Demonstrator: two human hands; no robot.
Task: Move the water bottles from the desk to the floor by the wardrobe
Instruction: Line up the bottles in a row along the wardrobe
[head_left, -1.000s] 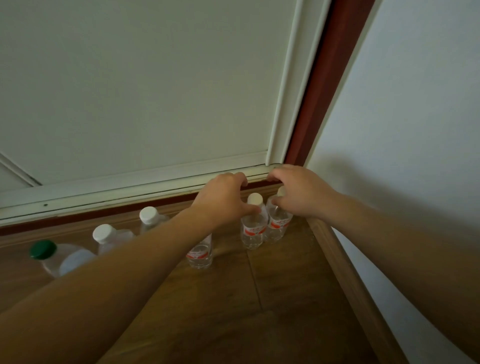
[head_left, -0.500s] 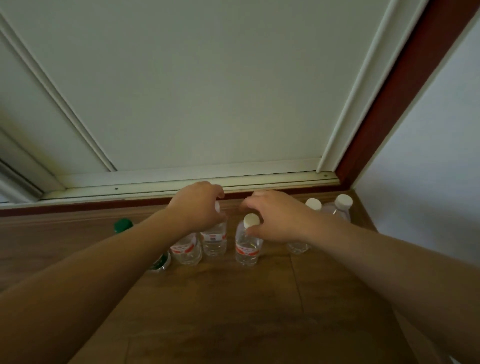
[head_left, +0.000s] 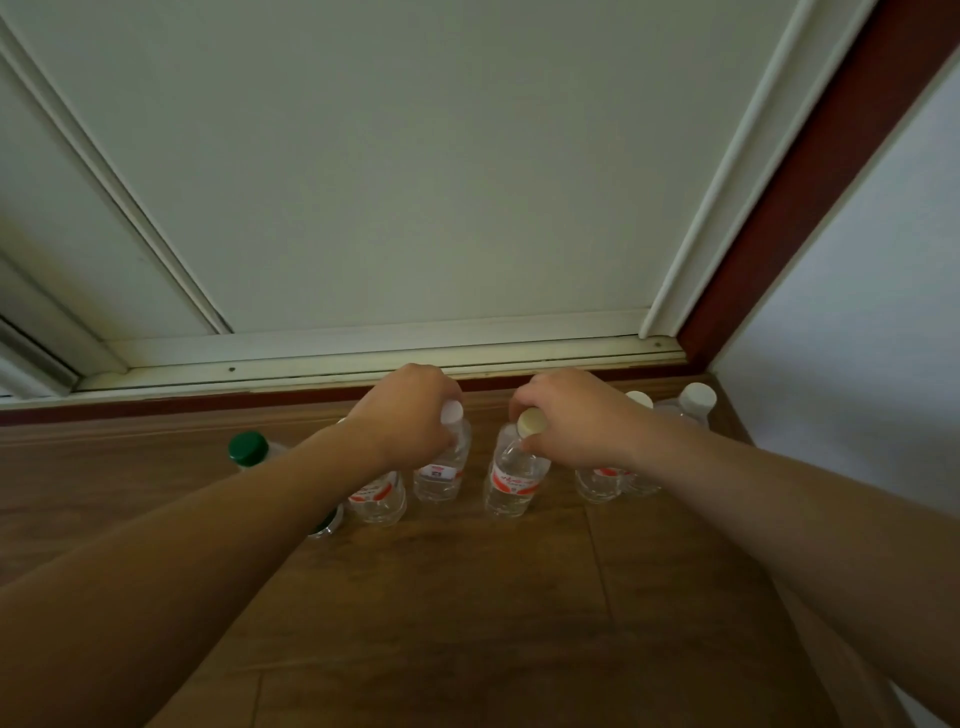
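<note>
Several clear water bottles with red-and-white labels stand upright on the wooden floor in front of the white wardrobe door (head_left: 415, 182). My left hand (head_left: 405, 418) grips the neck of a white-capped bottle (head_left: 440, 475). My right hand (head_left: 571, 418) grips the neck of a cream-capped bottle (head_left: 511, 480) just to its right. Another bottle (head_left: 376, 499) stands under my left wrist. Two more bottles (head_left: 602, 480) stand behind my right wrist, and one white-capped bottle (head_left: 696, 400) sits in the corner. A green-capped bottle (head_left: 248, 448) stands at the left, partly hidden by my forearm.
The wardrobe's sliding rail (head_left: 363, 358) and a dark red baseboard (head_left: 156, 410) run behind the bottles. A white wall (head_left: 857, 338) closes the right side. The wooden floor (head_left: 493, 623) stretches toward me.
The view swung left from the corner. Both hands moved left from the corner bottles and now hold two bottles in the middle of the row, settled slightly lower than half a second ago.
</note>
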